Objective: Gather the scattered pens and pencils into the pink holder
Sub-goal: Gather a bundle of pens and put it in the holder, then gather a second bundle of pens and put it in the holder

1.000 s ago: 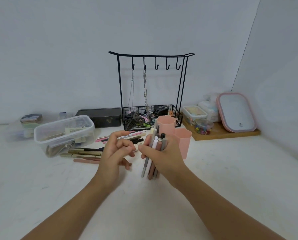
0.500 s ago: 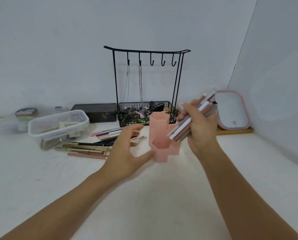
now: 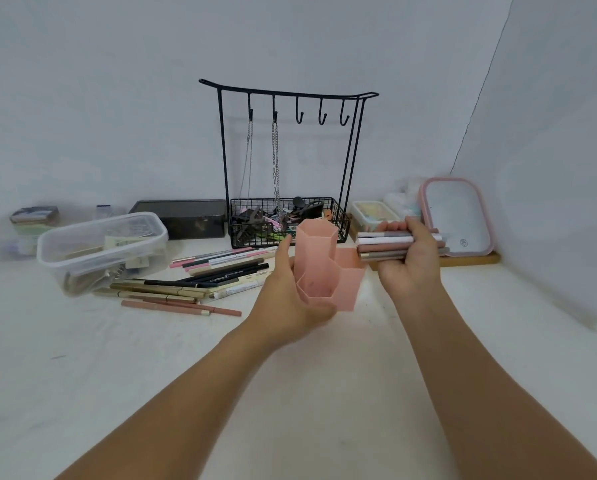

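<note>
In the head view the left hand wraps its grip around the pink hexagonal holder standing on the white worktop, while the right hand clutches a level bundle of pens, perhaps five, beside its rim, with more pens and pencils scattered left.

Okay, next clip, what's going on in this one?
A person is tidying pens and pencils into a pink holder. The left hand grips the holder on the white table, while the right hand holds a bundle of pens sideways beside it. The visible compartments look empty, and more pens and pencils lie scattered to the left.
</note>
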